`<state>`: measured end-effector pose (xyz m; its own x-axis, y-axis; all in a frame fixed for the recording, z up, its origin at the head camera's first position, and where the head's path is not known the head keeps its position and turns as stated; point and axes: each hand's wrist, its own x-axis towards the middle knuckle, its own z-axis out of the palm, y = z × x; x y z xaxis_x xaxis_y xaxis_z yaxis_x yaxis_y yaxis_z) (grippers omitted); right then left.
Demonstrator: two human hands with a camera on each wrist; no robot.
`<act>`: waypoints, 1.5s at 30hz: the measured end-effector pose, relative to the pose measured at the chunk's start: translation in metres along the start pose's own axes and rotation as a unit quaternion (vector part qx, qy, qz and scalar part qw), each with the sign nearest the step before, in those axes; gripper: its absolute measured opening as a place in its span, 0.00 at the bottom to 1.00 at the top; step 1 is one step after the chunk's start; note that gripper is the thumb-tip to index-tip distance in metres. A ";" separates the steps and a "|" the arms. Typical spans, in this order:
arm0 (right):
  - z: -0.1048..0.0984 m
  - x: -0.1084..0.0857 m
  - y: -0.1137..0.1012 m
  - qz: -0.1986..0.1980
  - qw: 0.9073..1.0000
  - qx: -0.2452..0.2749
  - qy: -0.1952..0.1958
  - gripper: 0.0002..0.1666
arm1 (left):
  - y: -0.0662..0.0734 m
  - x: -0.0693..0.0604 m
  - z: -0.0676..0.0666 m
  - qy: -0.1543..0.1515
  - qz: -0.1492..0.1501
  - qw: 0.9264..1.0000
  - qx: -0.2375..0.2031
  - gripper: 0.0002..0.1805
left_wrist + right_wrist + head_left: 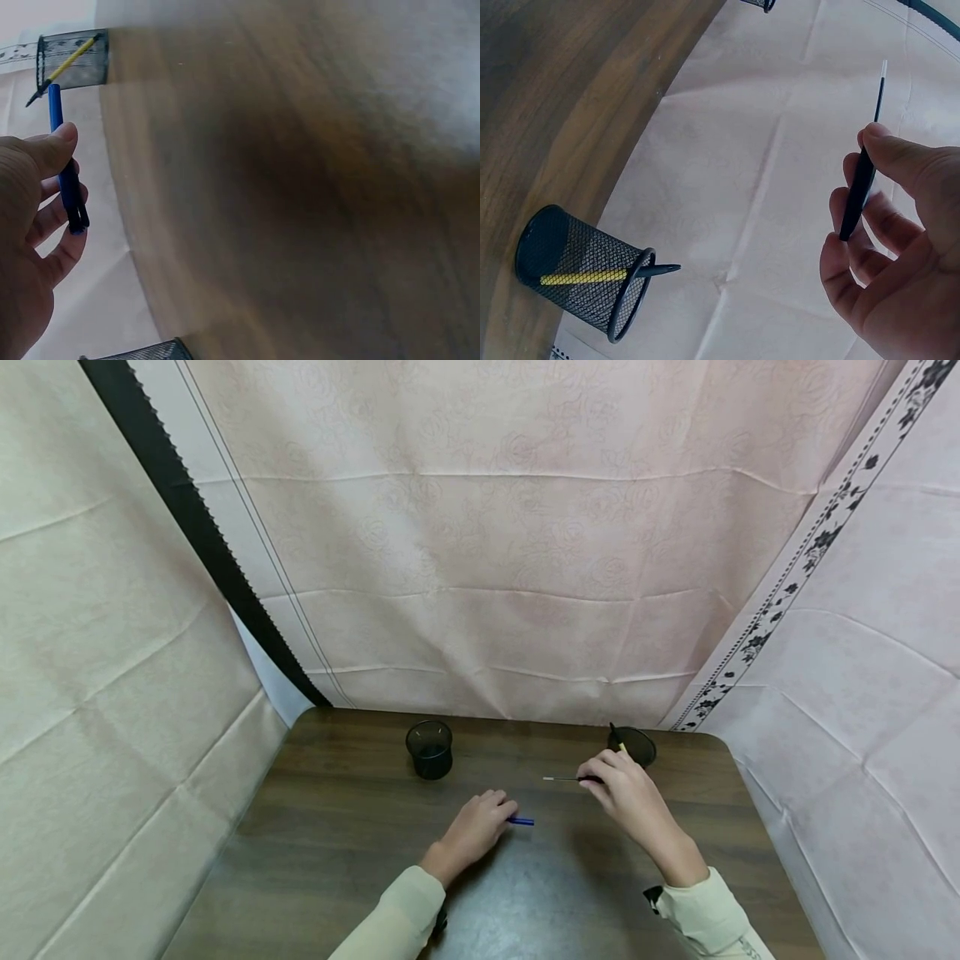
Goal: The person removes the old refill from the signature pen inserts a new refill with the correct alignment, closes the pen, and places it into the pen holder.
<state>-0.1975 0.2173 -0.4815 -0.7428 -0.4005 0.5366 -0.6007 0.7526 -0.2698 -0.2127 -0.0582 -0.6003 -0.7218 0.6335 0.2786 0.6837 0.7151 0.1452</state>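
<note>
Left hand [476, 828]: fingers are gripping a slim blue pen [70, 187] above the brown wood-grain worktop's [322, 860] middle.
Right hand [626, 789]: fingers are pinching a slender black-handled tool [859, 187] towards the far right corner.
Handling: both probably feeling light, stiff; mid-barrel suiting a hold.
Black mesh cups [430, 756]: standing near the far edge.
Room: pale creased cloth [480, 543] hanging beyond.

I count hands, two: my left hand [474, 828] and right hand [628, 795]; black mesh cups, two [431, 763] [585, 262]; blue pen [69, 186], one; slim black-handled tool [859, 187], one; yellow-and-black pen [662, 270], one; wooden table [337, 835], one.
</note>
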 end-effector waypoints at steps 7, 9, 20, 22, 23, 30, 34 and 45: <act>0.001 0.000 0.000 -0.003 1.000 -0.004 0.001 0.10 | -0.003 -0.005 0.012 -0.033 -0.018 0.999 -0.005 0.07; 0.001 -0.001 0.000 -0.001 1.000 -0.005 -0.002 0.09 | -0.004 -0.007 0.015 -0.044 -0.020 0.999 -0.003 0.07; 0.002 -0.001 0.000 0.007 1.000 -0.002 -0.011 0.10 | -0.006 -0.012 0.028 -0.055 -0.013 0.998 0.015 0.07; 0.003 -0.001 0.000 0.007 1.000 -0.002 -0.012 0.10 | -0.005 -0.013 0.029 -0.059 -0.015 0.998 0.012 0.07; 0.003 -0.001 0.000 0.008 1.000 -0.003 -0.012 0.10 | -0.005 -0.014 0.030 -0.061 -0.017 0.998 0.010 0.07; 0.003 -0.002 0.001 0.002 1.000 -0.003 -0.008 0.10 | -0.003 -0.013 0.034 -0.064 -0.034 0.997 0.002 0.07; 0.003 -0.002 0.001 0.003 1.000 -0.004 -0.009 0.10 | -0.004 -0.013 0.036 -0.063 -0.042 0.997 -0.001 0.08; 0.001 -0.001 0.001 0.004 1.000 -0.007 -0.013 0.09 | -0.009 -0.011 0.036 -0.072 -0.053 0.995 -0.037 0.07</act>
<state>-0.1978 0.2183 -0.4831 -0.7544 -0.4082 0.5141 -0.5912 0.7628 -0.2619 -0.2152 -0.0609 -0.6384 -0.7941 0.5958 0.1195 0.6056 0.7595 0.2375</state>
